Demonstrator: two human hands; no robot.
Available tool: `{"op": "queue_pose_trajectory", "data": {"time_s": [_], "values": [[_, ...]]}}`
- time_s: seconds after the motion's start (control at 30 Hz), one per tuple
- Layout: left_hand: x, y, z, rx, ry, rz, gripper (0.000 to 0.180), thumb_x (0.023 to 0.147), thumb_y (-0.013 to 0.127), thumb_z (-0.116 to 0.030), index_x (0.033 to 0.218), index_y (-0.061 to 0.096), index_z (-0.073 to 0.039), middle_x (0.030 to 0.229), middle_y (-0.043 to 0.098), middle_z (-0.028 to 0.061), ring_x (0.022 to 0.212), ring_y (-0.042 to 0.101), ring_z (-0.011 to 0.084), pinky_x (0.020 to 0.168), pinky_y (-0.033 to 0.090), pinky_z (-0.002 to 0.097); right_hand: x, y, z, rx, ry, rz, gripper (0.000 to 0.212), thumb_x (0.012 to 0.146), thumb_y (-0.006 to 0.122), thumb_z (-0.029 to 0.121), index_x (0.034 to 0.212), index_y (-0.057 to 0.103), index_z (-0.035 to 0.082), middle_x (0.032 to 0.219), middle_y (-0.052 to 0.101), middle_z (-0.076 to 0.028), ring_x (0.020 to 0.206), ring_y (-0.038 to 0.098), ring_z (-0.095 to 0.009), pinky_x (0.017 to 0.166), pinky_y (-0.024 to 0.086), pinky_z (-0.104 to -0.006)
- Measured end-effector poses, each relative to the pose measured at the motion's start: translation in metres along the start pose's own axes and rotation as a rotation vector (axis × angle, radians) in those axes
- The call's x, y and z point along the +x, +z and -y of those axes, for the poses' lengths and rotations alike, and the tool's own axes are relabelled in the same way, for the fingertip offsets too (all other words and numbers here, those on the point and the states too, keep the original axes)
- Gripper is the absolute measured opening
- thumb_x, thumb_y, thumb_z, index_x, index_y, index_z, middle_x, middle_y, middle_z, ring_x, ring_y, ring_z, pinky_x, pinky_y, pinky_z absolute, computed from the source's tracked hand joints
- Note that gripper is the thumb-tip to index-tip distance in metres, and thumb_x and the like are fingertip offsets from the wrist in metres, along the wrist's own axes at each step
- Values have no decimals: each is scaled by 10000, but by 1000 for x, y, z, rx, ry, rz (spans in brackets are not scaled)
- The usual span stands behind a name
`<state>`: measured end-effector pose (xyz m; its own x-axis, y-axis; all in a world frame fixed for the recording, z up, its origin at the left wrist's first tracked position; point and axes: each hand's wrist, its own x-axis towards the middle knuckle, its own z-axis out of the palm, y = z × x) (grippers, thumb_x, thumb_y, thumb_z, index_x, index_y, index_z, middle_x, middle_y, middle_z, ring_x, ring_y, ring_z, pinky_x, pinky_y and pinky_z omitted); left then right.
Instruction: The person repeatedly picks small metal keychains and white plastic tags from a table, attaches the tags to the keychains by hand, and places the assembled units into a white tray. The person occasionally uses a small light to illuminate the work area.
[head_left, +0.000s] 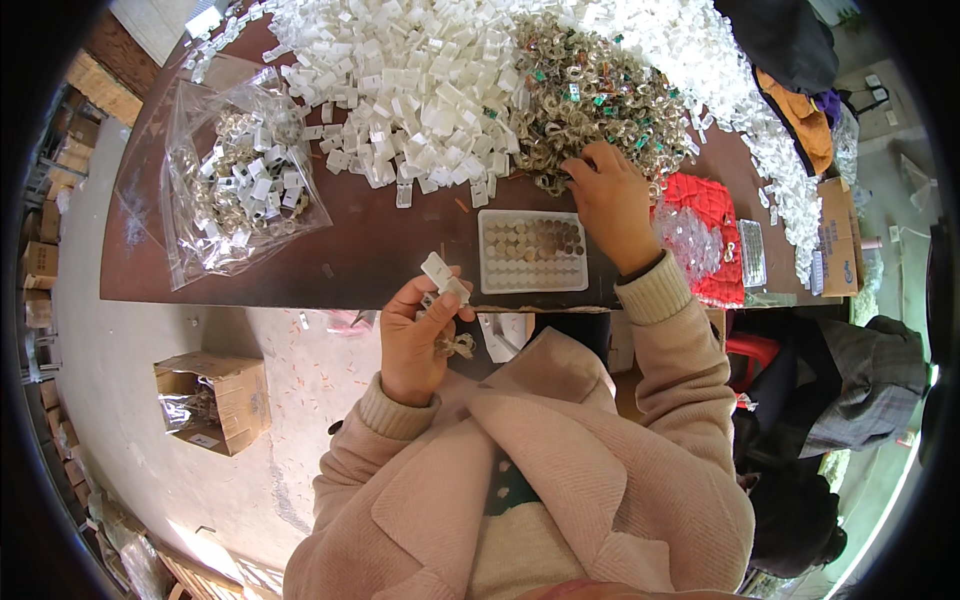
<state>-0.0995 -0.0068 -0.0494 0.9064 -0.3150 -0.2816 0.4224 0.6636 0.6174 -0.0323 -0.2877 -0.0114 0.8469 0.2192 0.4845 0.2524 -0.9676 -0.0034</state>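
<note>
My left hand (412, 350) is closed on a small white plastic casing (440, 272), held up at the table's near edge. A small coiled clear wire piece (461, 345) hangs at its fingers. My right hand (617, 205) reaches to the near side of a heap of coiled, clear-coated wire pieces (590, 95) with green bits among them. Its fingers are bent together at the heap, and what they grip is too small to make out. Between my hands lies a white tray (500, 288) with rows of small round button-like parts, pale to dark.
A large heap of white casings (400, 80) covers the table's far side. To the left lies a clear bag (245, 180) of mixed parts. A red cloth (700, 195) with clear plastic pieces is at the right. An open cardboard box (240, 405) stands on the floor.
</note>
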Motion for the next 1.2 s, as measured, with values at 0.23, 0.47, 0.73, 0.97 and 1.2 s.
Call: {"op": "queue_pose_trajectory", "data": {"time_s": [0.23, 0.47, 0.73, 0.97, 1.2], "values": [[0, 4, 2, 22, -1, -13, 282, 904, 714, -38, 1175, 656, 20, 1013, 713, 122, 767, 655, 125, 527, 423, 179, -9, -10, -9, 295, 159, -208, 206, 782, 763, 50, 975, 694, 68, 978, 665, -96, 870, 661, -269, 749, 531, -350], [1, 13, 7, 41, 32, 41, 235, 903, 710, -32, 1124, 636, -2, 1009, 713, 122, 749, 649, 112, 504, 396, 175, -23, -35, -15, 1272, 597, -378, 251, 849, 702, -126, 1065, 660, -4, 980, 678, -26, 885, 613, -85, 798, 513, -231], [0, 27, 7, 14, 15, 107, 192, 923, 661, 7, 1102, 599, -24, 1047, 712, 137, 782, 689, 154, 493, 414, 170, -45, -52, 53, 1238, 304, -178, 208, 837, 713, -80, 1020, 704, 19, 1023, 708, -87, 974, 649, -198, 909, 494, -323], [-7, 33, 12, 68, 212, 211, 141, 933, 652, -29, 1066, 606, -34, 1083, 698, 162, 836, 663, 123, 577, 446, 218, -52, -51, 105, 1295, 320, -133, 158, 859, 687, -35, 999, 698, 38, 936, 701, -104, 883, 658, -237, 823, 516, -342], [-8, 32, 13, 76, 336, 223, 245, 881, 633, 134, 1080, 609, -6, 1104, 689, 163, 951, 685, 205, 837, 598, 348, -52, -57, 117, 1059, 252, -151, 180, 828, 723, -31, 994, 700, 36, 900, 689, -101, 817, 663, -221, 688, 536, -306]]}}
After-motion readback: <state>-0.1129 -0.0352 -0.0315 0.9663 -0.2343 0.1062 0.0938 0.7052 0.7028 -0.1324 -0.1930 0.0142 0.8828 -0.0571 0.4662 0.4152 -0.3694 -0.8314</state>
